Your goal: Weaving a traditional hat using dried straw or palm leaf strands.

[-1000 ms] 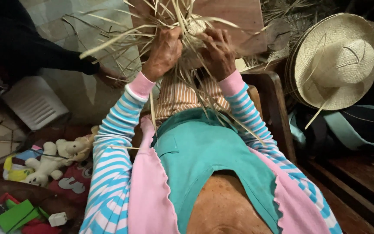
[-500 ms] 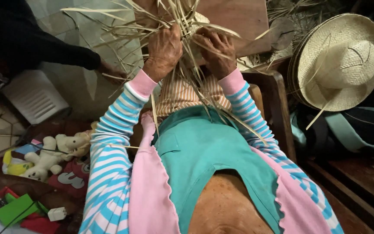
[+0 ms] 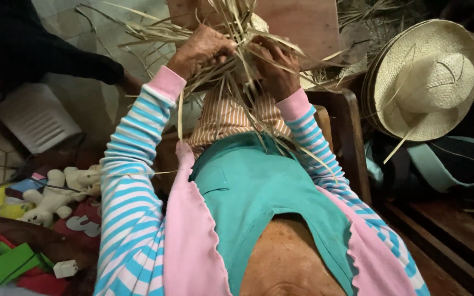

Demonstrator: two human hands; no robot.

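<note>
Both hands, left hand [image 3: 201, 52] & right hand [image 3: 272, 68], grip the pale dry straw weave [image 3: 237, 41]; loose strands could slip, unravelling w/ slack tension.

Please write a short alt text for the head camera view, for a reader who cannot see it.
Seen from above, the left hand and right hand grip a bundle of pale straw strips held over the lap. A finished straw hat lies to the right, a white plush toy on the left.
</note>
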